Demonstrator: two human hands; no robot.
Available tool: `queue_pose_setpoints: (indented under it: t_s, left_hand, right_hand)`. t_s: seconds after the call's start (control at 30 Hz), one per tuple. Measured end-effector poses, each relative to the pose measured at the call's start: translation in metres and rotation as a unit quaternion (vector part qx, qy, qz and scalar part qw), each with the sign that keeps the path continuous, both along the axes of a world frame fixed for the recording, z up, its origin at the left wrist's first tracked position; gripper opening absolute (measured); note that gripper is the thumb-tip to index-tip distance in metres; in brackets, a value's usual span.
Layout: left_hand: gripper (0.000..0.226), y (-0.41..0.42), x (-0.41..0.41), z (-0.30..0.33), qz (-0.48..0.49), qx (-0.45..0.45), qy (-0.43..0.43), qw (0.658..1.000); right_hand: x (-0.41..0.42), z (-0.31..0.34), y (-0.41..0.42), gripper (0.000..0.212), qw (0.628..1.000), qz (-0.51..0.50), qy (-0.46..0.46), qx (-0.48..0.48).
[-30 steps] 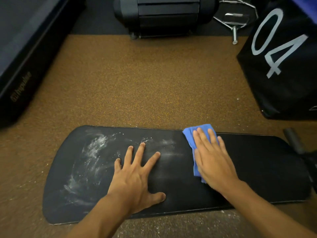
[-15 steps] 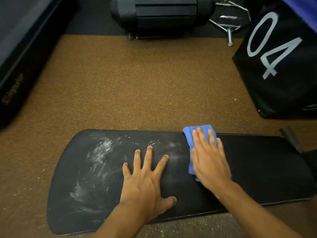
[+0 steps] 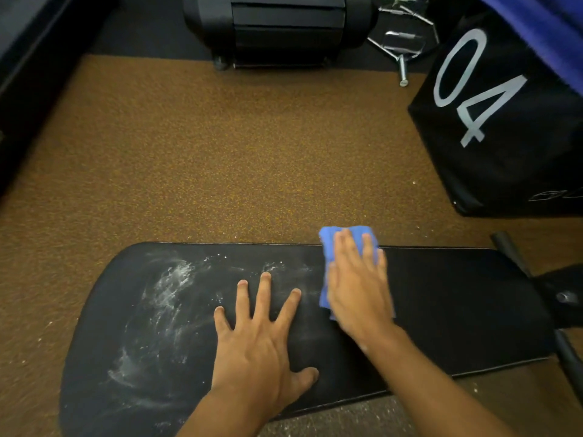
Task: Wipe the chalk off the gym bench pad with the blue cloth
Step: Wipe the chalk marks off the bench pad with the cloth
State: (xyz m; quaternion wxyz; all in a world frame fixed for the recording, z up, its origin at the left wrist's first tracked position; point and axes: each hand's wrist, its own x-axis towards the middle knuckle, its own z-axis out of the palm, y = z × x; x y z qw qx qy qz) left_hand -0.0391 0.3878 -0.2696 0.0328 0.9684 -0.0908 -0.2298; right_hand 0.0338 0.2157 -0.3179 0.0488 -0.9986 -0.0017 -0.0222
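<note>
At the far edge of the bench pad (image 3: pixel 457 310), our flat right hand (image 3: pixel 356 285) has pushed the blue cloth (image 3: pixel 328 247) slightly farther. Our left hand (image 3: pixel 262 335) stays pressed, fingers spread wide, and the chalk (image 3: pixel 170 285) on the left is still unwiped.

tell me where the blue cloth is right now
In the head view the blue cloth lies at the far edge of the bench pad, right of centre, pressed flat under the right hand.

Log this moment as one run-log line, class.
right hand: pressing cloth flat on pad | left hand: flat on pad, bracing | chalk: remains on left part
</note>
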Motion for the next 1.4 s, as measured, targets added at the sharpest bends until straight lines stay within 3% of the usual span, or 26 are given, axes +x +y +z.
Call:
queue_pose_setpoints:
  t_s: [0.13, 0.23, 0.43, 0.63, 0.73, 0.83, 0.93, 1.03, 1.13, 1.23, 1.3, 1.4]
  left_hand:
    - [0.114, 0.000, 0.002, 0.001, 0.002, -0.002, 0.004, 1.000]
    - [0.114, -0.001, 0.003, 0.005, 0.001, -0.005, 0.012, 1.000]
    - [0.113, 0.001, 0.001, 0.002, -0.009, 0.005, -0.003, 1.000]
    - [0.113, 0.001, 0.001, 0.004, -0.009, 0.007, 0.000, 1.000]
    - [0.113, 0.002, 0.001, 0.004, -0.010, 0.005, 0.000, 1.000]
    - [0.113, 0.004, 0.003, 0.005, -0.012, 0.003, -0.002, 1.000]
    - [0.116, 0.020, 0.005, 0.013, -0.007, -0.014, -0.019, 1.000]
    - [0.120, 0.056, 0.010, 0.022, -0.001, 0.020, -0.040, 0.999]
    - [0.122, 0.087, 0.014, 0.021, 0.024, 0.039, -0.018, 0.999]
    - [0.123, 0.092, 0.012, 0.013, 0.036, 0.023, -0.008, 0.999]
    - [0.124, 0.091, 0.011, 0.010, 0.040, 0.021, -0.007, 0.999]
    - [0.123, 0.092, 0.012, 0.010, 0.042, 0.019, 0.000, 0.999]
  right_hand:
    - [-0.039, 0.000, 0.012, 0.060, 0.987, 0.161, 0.019, -0.012]
    - [-0.050, 0.006, -0.025, 0.057, 0.978, 0.205, 0.003, -0.025]
    - [-0.007, -0.002, -0.002, 0.061, 0.995, 0.097, 0.009, 0.010]
    - [-0.059, 0.006, -0.067, 0.057, 0.966, 0.249, 0.013, -0.065]
    - [-0.036, 0.002, -0.073, 0.059, 0.988, 0.145, 0.021, -0.056]
    - [-0.016, 0.001, -0.024, 0.061, 0.998, 0.060, 0.004, -0.001]
    - [-0.045, -0.001, -0.009, 0.059, 0.986, 0.164, 0.013, -0.011]
    - [-0.071, 0.003, -0.046, 0.056, 0.972, 0.229, 0.021, -0.038]
    - [-0.045, 0.001, -0.061, 0.060, 0.990, 0.133, 0.045, -0.021]
    - [-0.006, 0.000, -0.018, 0.068, 0.998, 0.037, 0.039, 0.019]
    - [-0.006, 0.000, 0.012, 0.067, 0.997, 0.069, 0.033, 0.022]
    - [-0.041, 0.005, 0.010, 0.059, 0.981, 0.193, 0.031, -0.017]
